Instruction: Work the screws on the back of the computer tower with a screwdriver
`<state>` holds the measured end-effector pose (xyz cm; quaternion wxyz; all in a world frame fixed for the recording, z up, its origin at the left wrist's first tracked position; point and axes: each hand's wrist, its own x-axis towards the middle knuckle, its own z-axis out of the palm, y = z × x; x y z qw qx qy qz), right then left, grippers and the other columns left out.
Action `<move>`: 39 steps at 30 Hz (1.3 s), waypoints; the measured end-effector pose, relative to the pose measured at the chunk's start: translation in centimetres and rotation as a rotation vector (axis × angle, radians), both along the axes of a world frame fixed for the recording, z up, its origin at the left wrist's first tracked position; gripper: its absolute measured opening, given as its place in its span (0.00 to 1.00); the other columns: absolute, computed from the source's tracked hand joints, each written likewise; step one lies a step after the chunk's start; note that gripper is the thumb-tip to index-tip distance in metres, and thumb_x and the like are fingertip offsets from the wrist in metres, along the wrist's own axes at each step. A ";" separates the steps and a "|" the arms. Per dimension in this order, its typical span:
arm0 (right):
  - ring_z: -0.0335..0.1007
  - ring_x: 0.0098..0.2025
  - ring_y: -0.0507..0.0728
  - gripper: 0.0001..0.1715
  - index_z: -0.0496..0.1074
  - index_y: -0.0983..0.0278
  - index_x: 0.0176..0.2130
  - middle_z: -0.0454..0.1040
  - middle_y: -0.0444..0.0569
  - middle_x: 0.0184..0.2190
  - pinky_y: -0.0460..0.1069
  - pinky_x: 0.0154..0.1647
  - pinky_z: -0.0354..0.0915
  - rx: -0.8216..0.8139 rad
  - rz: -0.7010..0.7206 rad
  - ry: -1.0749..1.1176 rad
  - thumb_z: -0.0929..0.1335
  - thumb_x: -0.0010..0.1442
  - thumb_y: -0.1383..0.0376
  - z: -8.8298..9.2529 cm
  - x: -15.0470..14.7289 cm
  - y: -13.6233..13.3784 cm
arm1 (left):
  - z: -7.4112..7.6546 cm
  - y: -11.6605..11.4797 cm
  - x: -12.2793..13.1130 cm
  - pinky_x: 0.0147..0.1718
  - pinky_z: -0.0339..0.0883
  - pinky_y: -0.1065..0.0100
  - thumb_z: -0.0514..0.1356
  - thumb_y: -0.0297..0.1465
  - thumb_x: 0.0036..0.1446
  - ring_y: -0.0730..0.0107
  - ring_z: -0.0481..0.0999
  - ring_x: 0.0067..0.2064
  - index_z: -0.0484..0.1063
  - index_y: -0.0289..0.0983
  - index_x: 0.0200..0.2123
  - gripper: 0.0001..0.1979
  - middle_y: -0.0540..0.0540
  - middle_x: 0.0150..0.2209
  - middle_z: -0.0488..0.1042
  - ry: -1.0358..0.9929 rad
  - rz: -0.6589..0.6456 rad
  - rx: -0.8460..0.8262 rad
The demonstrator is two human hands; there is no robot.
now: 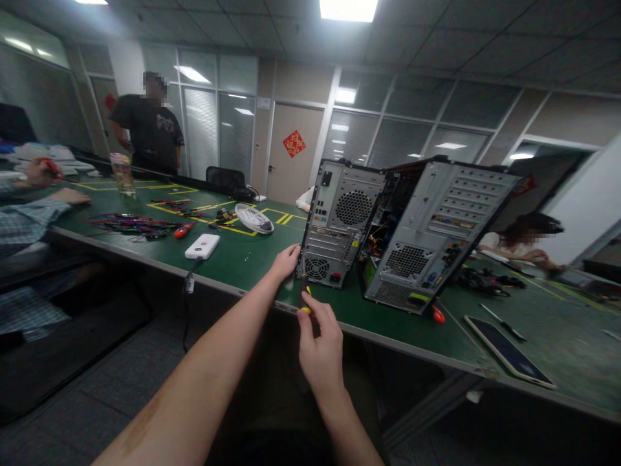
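My left hand (285,261) reaches forward, its fingers resting against the lower left corner of a grey computer case (339,220) that stands upright on the green table (233,259). My right hand (320,343) is closed on a black and yellow screwdriver (304,299), whose tip points at that same corner beside the left fingers. A second computer case (436,233), with its side open, stands just right of the first one.
On the table lie a white fan (253,218), a white box with a cable (202,246), a red-handled tool (183,230), coloured wires (130,224), another red tool (438,315) and a tablet (509,351). Other people sit at left and far right; one stands behind.
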<state>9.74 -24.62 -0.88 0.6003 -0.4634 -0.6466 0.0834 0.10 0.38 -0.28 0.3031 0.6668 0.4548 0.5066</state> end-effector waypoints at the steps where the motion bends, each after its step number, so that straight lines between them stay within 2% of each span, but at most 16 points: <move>1: 0.80 0.47 0.60 0.17 0.81 0.60 0.57 0.82 0.54 0.47 0.54 0.53 0.75 0.006 -0.001 -0.005 0.67 0.74 0.63 0.1 0.0 0.0 | 0.0 0.0 0.0 0.69 0.64 0.61 0.52 0.38 0.74 0.58 0.76 0.67 0.80 0.41 0.62 0.22 0.44 0.64 0.79 -0.002 -0.004 0.002; 9: 0.82 0.41 0.59 0.15 0.77 0.61 0.56 0.84 0.51 0.45 0.52 0.47 0.76 -0.118 0.024 0.079 0.69 0.73 0.60 -0.7 -0.5 0.3 | 0.1 0.0 -0.1 0.68 0.65 0.62 0.53 0.39 0.74 0.57 0.77 0.67 0.81 0.42 0.61 0.22 0.45 0.64 0.80 0.000 0.007 -0.012; 12: 0.82 0.44 0.59 0.16 0.77 0.61 0.57 0.84 0.52 0.46 0.52 0.48 0.76 -0.127 0.036 0.074 0.69 0.73 0.60 -0.7 -0.5 0.3 | 0.1 0.0 -0.2 0.68 0.65 0.61 0.53 0.39 0.74 0.56 0.76 0.67 0.80 0.40 0.61 0.22 0.43 0.64 0.80 0.000 0.005 -0.008; 18: 0.80 0.51 0.61 0.18 0.79 0.60 0.59 0.81 0.55 0.50 0.55 0.55 0.74 -0.033 -0.003 -0.018 0.66 0.75 0.63 0.0 -0.3 0.0 | 0.0 0.1 -0.3 0.69 0.65 0.60 0.53 0.39 0.74 0.56 0.76 0.67 0.80 0.41 0.61 0.23 0.43 0.65 0.79 0.000 -0.003 -0.001; 20: 0.80 0.50 0.61 0.18 0.79 0.60 0.59 0.81 0.55 0.50 0.55 0.55 0.74 -0.035 -0.009 -0.018 0.66 0.75 0.63 0.0 -0.3 0.0 | 0.0 0.1 -0.3 0.69 0.65 0.60 0.53 0.39 0.74 0.56 0.76 0.68 0.80 0.41 0.62 0.23 0.44 0.65 0.79 0.002 -0.002 -0.005; 24: 0.81 0.44 0.60 0.16 0.77 0.61 0.57 0.83 0.53 0.47 0.53 0.49 0.76 -0.115 0.014 0.057 0.69 0.73 0.61 -0.5 -0.4 0.3 | 0.2 0.1 -0.1 0.68 0.65 0.61 0.53 0.39 0.74 0.56 0.76 0.68 0.80 0.40 0.62 0.23 0.44 0.65 0.79 -0.003 -0.004 -0.013; 28: 0.83 0.46 0.60 0.16 0.74 0.61 0.58 0.84 0.52 0.48 0.53 0.50 0.76 -0.187 0.064 0.123 0.68 0.74 0.58 -0.8 -0.6 0.6 | 0.2 0.2 -0.1 0.68 0.65 0.61 0.53 0.39 0.74 0.56 0.76 0.67 0.80 0.41 0.62 0.22 0.44 0.64 0.79 -0.001 0.005 -0.019; 35: 0.79 0.48 0.60 0.18 0.79 0.60 0.59 0.81 0.54 0.49 0.54 0.53 0.74 -0.048 -0.009 -0.006 0.66 0.75 0.62 0.0 -0.5 0.3 | 0.3 0.3 -0.4 0.69 0.65 0.61 0.53 0.39 0.74 0.56 0.76 0.67 0.80 0.41 0.61 0.22 0.44 0.64 0.79 0.008 -0.002 0.008; 39: 0.79 0.48 0.60 0.18 0.79 0.60 0.58 0.81 0.54 0.49 0.54 0.52 0.74 -0.060 -0.019 0.000 0.67 0.74 0.61 0.1 -0.5 0.3 | 0.3 0.3 -0.3 0.68 0.65 0.61 0.53 0.39 0.74 0.55 0.77 0.67 0.81 0.41 0.61 0.22 0.44 0.64 0.80 -0.001 0.000 0.005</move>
